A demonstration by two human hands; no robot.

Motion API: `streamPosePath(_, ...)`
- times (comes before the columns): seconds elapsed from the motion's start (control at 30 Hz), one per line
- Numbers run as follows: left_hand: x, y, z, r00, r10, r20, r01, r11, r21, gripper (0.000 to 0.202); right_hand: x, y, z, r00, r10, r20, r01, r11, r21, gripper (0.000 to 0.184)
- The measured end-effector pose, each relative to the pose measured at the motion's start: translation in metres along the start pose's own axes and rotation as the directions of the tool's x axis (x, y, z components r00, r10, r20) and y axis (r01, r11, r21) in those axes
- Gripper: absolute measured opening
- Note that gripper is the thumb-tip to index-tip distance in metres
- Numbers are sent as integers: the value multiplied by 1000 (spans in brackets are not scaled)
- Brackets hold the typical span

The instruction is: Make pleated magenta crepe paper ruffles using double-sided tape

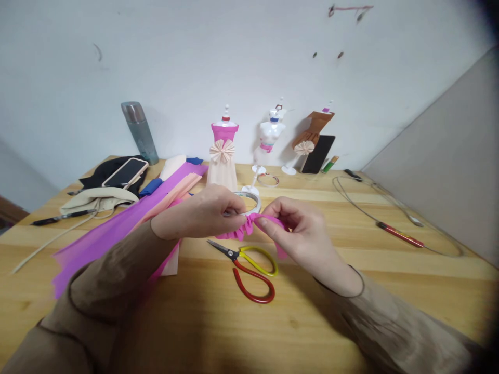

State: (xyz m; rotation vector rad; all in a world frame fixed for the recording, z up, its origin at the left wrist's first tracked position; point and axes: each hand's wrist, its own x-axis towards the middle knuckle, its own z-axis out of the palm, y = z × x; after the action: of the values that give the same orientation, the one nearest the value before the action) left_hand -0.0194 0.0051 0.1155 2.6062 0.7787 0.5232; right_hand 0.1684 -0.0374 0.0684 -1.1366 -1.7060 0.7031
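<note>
Between my hands runs a gathered strip of pink crepe paper point(248, 227), ruffled on its left part. My left hand point(205, 212) is closed, pinching the strip's ruffled part between thumb and fingers. The thumb and fingers of my right hand point(298, 231) pinch the strip a little farther right, where its loose end hangs down. Just behind the paper is a roll of tape point(253, 201), partly hidden by my left hand. Below it, scissors with one yellow and one red handle point(255, 298) lie on the table with their blades apart.
Small mannequins stand at the back, one in a pink and cream dress point(224, 161). Purple crepe paper point(105, 234) and other sheets lie left, near a phone point(127, 173) and a leaning flask point(139, 132). A cable with a red grip point(399, 235) lies on the right.
</note>
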Motion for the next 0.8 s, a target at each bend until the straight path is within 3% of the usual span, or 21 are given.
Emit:
streamPosePath(0.2, 0, -2, -1, 999, -32, 9, 32, 999, 34, 35, 4, -1, -3, 997, 17, 70, -19, 999, 32, 22)
streamPosePath(0.4, -1, 1, -9, 979, -145, 146, 157, 984, -79, 27, 8, 4, -8, 994, -4, 107, 14, 996, -94, 24)
streamPosePath(0.5, -2, -1, -11, 969, -157, 191, 187, 971, -148, 21, 7, 1, -11, 981, 57, 185, -41, 995, -91, 29)
streamPosePath(0.63, -1, -8, -10, 959, -174, 223, 226, 946, -234, 22, 9, -3, -13, 913, 187, 362, -203, 979, 6, 32)
streamPosePath(0.8, 0, -12, -10, 957, -176, 231, 229, 947, -226, 24, 12, -6, -15, 904, 244, 352, -297, 949, 103, 33)
